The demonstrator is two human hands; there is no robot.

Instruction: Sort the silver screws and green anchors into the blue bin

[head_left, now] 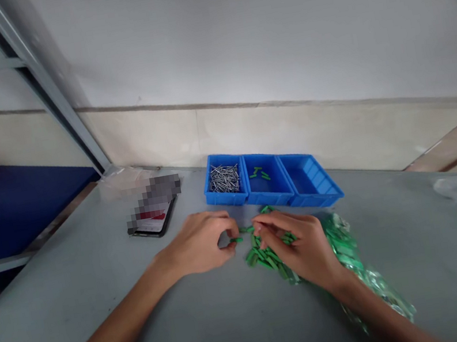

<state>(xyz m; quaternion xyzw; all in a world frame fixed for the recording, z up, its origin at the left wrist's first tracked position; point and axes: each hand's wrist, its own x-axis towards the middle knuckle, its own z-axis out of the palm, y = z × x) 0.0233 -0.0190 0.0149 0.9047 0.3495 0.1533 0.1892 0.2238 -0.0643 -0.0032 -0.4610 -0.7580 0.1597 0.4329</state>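
Left fingers (pixel 233 231) pinching green piece (pixel 238 240), right (pixel 283 221) curled

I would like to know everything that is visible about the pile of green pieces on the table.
The pile is a loose heap of short, narrow green pieces, perhaps plastic, lying at mixed angles on the grey table, in front of the middle blue bin. The right hand hides part of it; whether they touch, I cannot tell. To the right lies a crumpled clear bag with green contents.
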